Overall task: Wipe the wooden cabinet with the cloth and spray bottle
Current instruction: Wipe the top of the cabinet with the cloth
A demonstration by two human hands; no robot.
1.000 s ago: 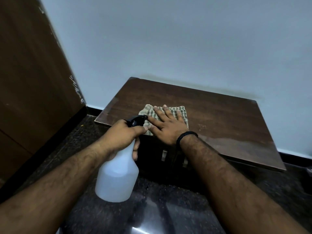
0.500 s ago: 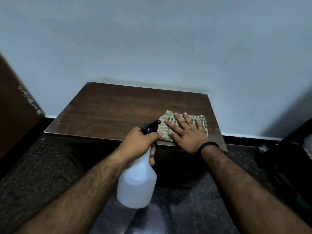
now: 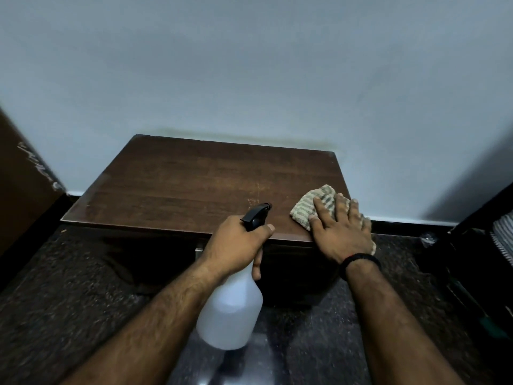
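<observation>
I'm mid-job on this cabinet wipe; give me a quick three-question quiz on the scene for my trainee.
1. True or false: the left hand grips the translucent white plastic spray bottle with the black trigger head.
2. Which corner of the dark brown wooden cabinet top holds the striped beige cloth? A) far left B) near right C) far right
3. Fill in: the right hand presses on the ____.

Key: 1 true; 2 B; 3 cloth.

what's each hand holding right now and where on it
The left hand grips the spray bottle around its neck, just below the black trigger head. The right hand holds nothing; it presses flat on the cloth.
</observation>
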